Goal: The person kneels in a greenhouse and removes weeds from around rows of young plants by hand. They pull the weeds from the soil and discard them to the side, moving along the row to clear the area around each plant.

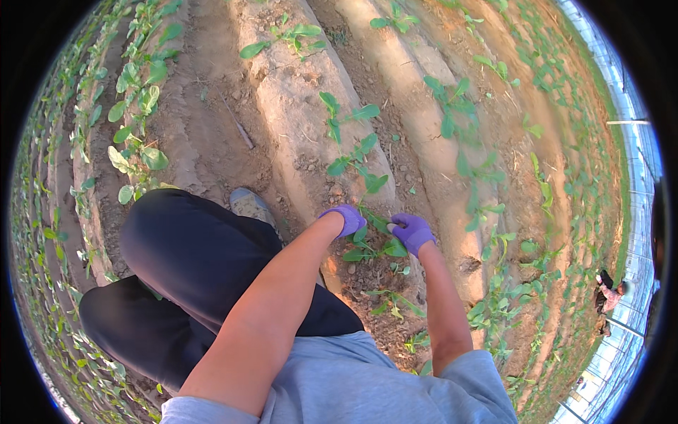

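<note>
My left hand (349,221), in a purple glove, reaches down beside a leafy green seedling (356,254) on the soil ridge (296,114). Its fingertips are hidden by the hand and the leaves. Across the same plant, my right hand (411,231) wears a matching glove and has its fingers bent near a leaf (378,221) between the two hands. Whether either hand grips the leaf or a stem cannot be made out. Just beyond them, on the same ridge, grows another seedling (352,159) with lobed leaves.
A thin stick (237,122) lies in the furrow to the left, near my shoe (253,205). Neighbouring ridges carry rows of seedlings (453,106) on the right and denser plants (139,100) on the left. Another person (609,297) is far off at the right, by the translucent wall (638,212).
</note>
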{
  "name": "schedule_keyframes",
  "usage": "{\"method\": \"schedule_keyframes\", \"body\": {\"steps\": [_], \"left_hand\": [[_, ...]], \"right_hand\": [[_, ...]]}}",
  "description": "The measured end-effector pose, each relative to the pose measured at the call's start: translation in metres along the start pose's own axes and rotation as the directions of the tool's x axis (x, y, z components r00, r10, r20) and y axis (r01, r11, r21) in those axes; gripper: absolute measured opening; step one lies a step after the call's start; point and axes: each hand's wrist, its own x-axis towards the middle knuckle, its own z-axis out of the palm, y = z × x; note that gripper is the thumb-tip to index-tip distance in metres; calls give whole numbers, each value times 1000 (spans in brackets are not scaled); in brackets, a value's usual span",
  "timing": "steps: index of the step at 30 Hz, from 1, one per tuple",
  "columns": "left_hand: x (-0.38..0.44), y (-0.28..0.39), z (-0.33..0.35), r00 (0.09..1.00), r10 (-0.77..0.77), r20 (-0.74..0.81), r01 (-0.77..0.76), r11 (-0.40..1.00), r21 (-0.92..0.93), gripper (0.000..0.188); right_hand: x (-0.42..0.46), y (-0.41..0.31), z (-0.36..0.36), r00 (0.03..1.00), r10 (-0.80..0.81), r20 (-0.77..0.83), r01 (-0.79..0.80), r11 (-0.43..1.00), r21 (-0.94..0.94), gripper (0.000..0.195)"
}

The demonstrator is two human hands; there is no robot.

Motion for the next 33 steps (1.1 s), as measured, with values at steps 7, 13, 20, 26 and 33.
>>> {"method": "schedule_keyframes", "body": {"steps": [7, 13, 20, 26, 33], "left_hand": [[15, -4, 1, 990, -80, -114, 65, 990, -126, 46], [25, -21, -1, 982, 71, -173, -45, 988, 147, 44], [27, -23, -6, 995, 78, -69, -60, 971, 233, 35], [25, -25, -7, 973, 218, -79, -155, 865, 476, 36], [-12, 13, 8, 987, -93, -127, 78, 990, -114, 44]], "right_hand": [[16, 31, 5, 989, 77, -122, -65, 993, 101, 40], [36, -7, 15, 983, -4, 185, 98, 861, -499, 39], [46, -35, 46, 963, 20, 270, 26, 986, -166, 38], [42, -11, 36, 973, 64, 221, -139, 929, 343, 35], [17, -38, -26, 970, -67, -234, 84, 994, 67, 32]]}}
